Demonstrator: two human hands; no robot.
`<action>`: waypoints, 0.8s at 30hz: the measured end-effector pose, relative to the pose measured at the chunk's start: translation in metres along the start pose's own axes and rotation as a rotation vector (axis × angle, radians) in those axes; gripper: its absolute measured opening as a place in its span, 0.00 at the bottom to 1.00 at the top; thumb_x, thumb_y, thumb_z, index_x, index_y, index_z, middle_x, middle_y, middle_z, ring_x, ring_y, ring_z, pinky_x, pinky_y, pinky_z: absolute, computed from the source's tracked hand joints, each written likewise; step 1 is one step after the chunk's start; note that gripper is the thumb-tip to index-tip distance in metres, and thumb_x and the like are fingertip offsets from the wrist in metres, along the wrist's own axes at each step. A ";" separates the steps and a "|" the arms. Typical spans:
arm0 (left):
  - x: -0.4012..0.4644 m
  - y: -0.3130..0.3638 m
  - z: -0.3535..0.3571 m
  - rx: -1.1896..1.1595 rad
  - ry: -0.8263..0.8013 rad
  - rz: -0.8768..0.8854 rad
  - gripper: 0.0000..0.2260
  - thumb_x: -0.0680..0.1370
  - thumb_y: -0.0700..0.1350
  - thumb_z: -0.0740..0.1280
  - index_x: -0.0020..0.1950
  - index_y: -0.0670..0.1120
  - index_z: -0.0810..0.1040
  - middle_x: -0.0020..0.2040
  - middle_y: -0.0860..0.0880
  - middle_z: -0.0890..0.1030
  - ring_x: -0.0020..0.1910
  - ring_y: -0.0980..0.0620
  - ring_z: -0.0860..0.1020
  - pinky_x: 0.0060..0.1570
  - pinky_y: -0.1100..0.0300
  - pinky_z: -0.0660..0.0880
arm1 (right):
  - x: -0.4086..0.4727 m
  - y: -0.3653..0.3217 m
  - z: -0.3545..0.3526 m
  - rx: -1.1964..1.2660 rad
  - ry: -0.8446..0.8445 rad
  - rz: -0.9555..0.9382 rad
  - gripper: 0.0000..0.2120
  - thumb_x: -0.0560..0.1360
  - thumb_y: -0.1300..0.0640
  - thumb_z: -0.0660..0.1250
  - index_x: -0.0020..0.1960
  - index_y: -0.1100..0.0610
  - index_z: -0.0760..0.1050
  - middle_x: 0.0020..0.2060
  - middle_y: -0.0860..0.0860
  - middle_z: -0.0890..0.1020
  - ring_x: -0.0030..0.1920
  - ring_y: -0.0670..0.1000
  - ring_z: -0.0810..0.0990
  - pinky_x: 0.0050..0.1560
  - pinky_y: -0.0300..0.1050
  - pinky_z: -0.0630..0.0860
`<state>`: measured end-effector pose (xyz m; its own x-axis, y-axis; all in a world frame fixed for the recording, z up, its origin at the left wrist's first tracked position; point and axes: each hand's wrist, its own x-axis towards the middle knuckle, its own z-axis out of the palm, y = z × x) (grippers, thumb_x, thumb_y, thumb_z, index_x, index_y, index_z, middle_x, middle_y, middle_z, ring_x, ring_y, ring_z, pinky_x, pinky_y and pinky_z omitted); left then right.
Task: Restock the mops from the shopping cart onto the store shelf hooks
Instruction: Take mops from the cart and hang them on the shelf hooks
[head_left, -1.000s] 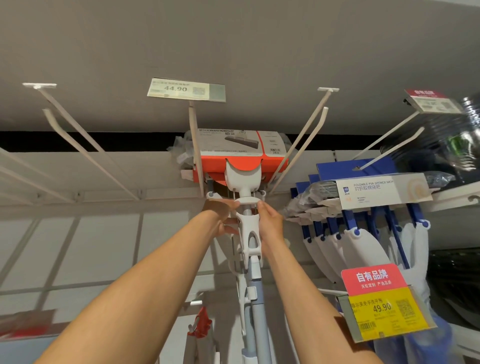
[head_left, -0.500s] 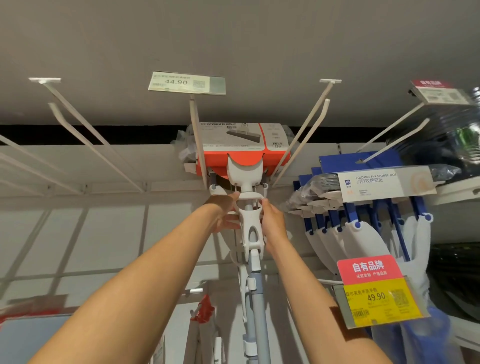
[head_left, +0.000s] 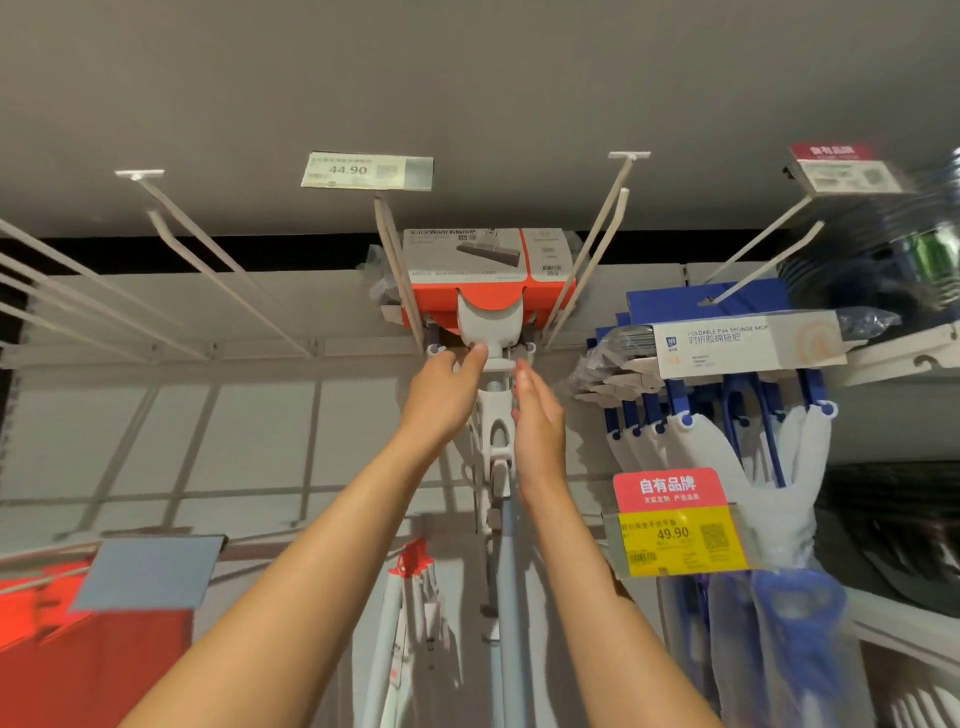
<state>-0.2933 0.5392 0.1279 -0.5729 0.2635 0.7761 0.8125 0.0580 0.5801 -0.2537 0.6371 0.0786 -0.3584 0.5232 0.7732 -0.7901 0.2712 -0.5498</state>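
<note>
A mop with an orange-and-grey boxed head (head_left: 488, 270) hangs on the white shelf hook (head_left: 400, 270) under the 44.90 price tag (head_left: 366, 170). Its white yoke and grey-blue handle (head_left: 508, 571) drop straight down between my arms. My left hand (head_left: 444, 395) is raised to the yoke just below the box, thumb tip on its front and fingers curled at its left side. My right hand (head_left: 537, 421) lies flat with straight fingers along the right side of the mop's neck. The shopping cart is out of view.
Blue foldable sponge mops (head_left: 727, 343) hang packed together on the right, with a yellow 49.90 tag (head_left: 680, 540) in front. Bare white hooks (head_left: 208, 260) jut out at the left and another (head_left: 597, 244) just right of the box. A red-tipped mop (head_left: 415, 561) hangs lower down.
My right hand has let go of the mop's neck and now lies flat beside it. My left hand has shifted up to the yoke. The mop head sits further onto the hook.
</note>
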 end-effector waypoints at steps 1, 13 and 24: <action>-0.012 0.003 -0.003 0.026 0.018 0.058 0.27 0.80 0.63 0.57 0.68 0.46 0.77 0.66 0.47 0.80 0.66 0.47 0.76 0.67 0.48 0.72 | -0.007 -0.004 -0.001 0.009 -0.011 0.003 0.19 0.85 0.51 0.57 0.74 0.52 0.70 0.69 0.45 0.75 0.68 0.42 0.72 0.69 0.41 0.68; -0.174 0.023 -0.054 0.485 0.195 0.157 0.25 0.84 0.56 0.58 0.79 0.47 0.65 0.80 0.48 0.62 0.80 0.53 0.58 0.75 0.59 0.54 | -0.127 -0.056 -0.016 0.156 -0.198 0.078 0.19 0.85 0.50 0.54 0.74 0.51 0.69 0.68 0.41 0.73 0.71 0.40 0.70 0.74 0.42 0.66; -0.331 0.019 -0.129 0.906 0.286 -0.029 0.32 0.80 0.64 0.49 0.80 0.49 0.63 0.82 0.46 0.55 0.81 0.48 0.52 0.77 0.51 0.53 | -0.253 -0.079 0.001 -0.139 -0.480 -0.092 0.32 0.78 0.37 0.52 0.76 0.51 0.67 0.76 0.45 0.67 0.75 0.37 0.60 0.75 0.35 0.55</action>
<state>-0.1019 0.3285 -0.0861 -0.5018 0.0116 0.8649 0.5035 0.8170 0.2812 -0.1014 0.4826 -0.0737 -0.5042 0.0703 0.8607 -0.7673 0.4208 -0.4838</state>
